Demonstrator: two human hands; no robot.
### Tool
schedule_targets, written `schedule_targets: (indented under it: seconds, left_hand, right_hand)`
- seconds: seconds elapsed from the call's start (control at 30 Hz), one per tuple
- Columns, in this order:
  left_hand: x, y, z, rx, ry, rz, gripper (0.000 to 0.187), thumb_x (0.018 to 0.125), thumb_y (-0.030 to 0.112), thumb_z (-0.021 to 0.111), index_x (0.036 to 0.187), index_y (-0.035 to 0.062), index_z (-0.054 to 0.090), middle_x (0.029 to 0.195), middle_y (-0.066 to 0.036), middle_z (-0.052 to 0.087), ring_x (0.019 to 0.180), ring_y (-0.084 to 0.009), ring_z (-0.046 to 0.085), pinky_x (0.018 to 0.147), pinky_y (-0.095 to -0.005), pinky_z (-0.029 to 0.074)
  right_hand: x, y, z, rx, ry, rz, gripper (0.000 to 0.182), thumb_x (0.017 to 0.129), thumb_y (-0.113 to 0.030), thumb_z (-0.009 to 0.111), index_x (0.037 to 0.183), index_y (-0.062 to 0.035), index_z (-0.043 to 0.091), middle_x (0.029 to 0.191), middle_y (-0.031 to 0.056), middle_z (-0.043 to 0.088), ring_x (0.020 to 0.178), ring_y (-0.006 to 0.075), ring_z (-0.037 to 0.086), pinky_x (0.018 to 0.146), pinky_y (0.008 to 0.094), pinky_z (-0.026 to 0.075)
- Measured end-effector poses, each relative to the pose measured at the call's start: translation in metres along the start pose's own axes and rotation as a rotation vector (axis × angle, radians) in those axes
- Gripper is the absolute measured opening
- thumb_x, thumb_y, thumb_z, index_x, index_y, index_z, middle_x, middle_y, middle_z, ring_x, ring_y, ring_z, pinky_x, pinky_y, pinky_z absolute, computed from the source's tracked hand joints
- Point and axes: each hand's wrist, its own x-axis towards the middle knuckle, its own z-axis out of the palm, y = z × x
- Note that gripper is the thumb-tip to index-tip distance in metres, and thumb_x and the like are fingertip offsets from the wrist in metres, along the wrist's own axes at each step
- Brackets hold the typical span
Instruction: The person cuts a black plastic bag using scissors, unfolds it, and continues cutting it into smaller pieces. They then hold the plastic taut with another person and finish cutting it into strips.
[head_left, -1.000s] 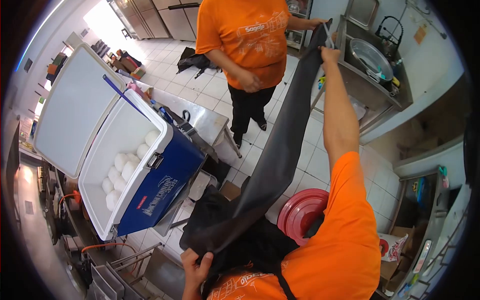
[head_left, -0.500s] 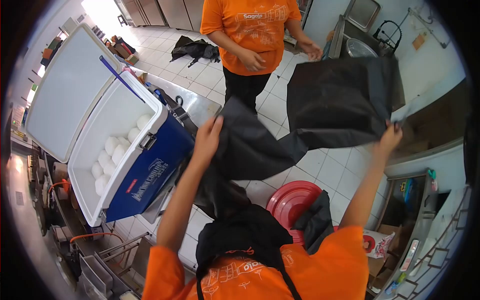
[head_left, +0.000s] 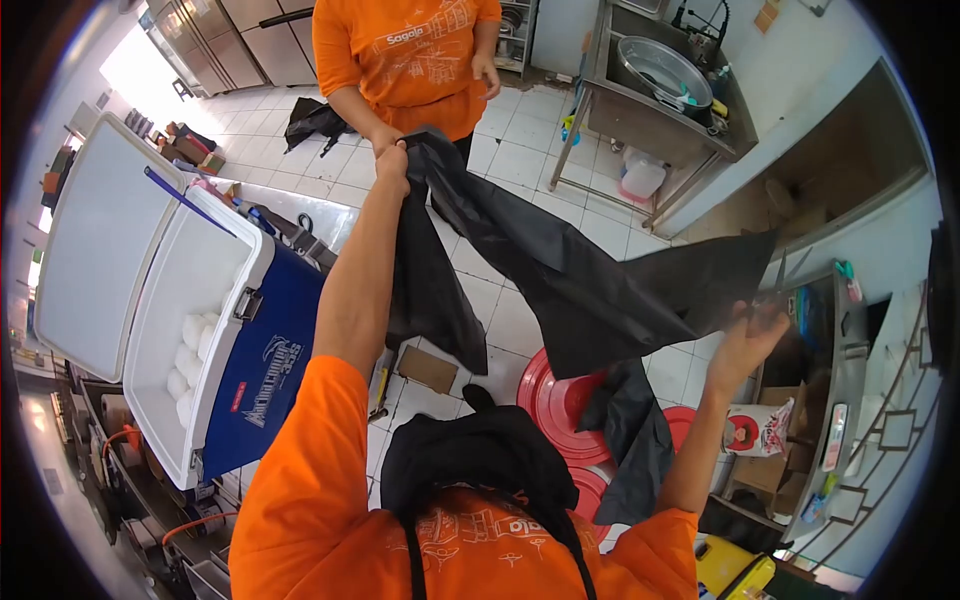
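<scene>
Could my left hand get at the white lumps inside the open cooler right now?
Probably not at once: the left hand is raised and gripping the black bag. The cooler stands open below it, the white lumps uncovered, so letting go would free the way.

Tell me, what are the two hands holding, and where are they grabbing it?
Both hold one big black plastic bag, stretched out between them. The left hand pinches its top edge at one end, and the right hand grips the edge at the other end.
</scene>
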Motion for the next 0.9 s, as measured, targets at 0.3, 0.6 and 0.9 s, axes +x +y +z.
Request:
schedule_targets:
  seconds: [0.3, 0.6, 0.9]
  left_hand:
    - [-0.179, -0.083, -0.057, 1.025, -0.604, 0.601, 0.032, 0.09, 0.03, 0.063, 0.116, 0.0111, 0.059, 0.092, -0.012, 0.07, 0.087, -0.015, 0.065, 0.078, -0.0337, 0.051]
    - [-0.319, -0.275, -0.083, 0.752, -0.636, 0.666, 0.054, 0.084, 0.017, 0.069, 0.132, 0.0019, 0.051, 0.108, -0.018, 0.067, 0.101, -0.0312, 0.066, 0.086, -0.0385, 0.051]
    - [-0.258, -0.25, -0.123, 0.789, -0.422, 0.951, 0.046, 0.086, 0.018, 0.065, 0.128, 0.0001, 0.055, 0.112, -0.02, 0.066, 0.108, -0.0336, 0.063, 0.093, -0.0398, 0.048]
  right_hand:
    - [-0.099, -0.036, 0.05, 0.039, -0.137, 0.256, 0.043, 0.085, 0.01, 0.047, 0.122, -0.0027, 0.029, 0.089, 0.015, 0.064, 0.076, 0.015, 0.063, 0.069, 0.026, 0.053]
    - [-0.246, -0.03, 0.128, 0.172, -0.45, 0.443, 0.042, 0.081, 0.006, 0.06, 0.113, 0.0026, 0.033, 0.101, 0.0204, 0.061, 0.088, 0.0232, 0.07, 0.066, 0.0282, 0.054]
    - [-0.218, -0.084, 0.11, -0.043, -0.752, 0.128, 0.044, 0.079, -0.006, 0.073, 0.107, 0.0, 0.04, 0.104, 0.0195, 0.064, 0.084, 0.0211, 0.066, 0.075, 0.0327, 0.053]
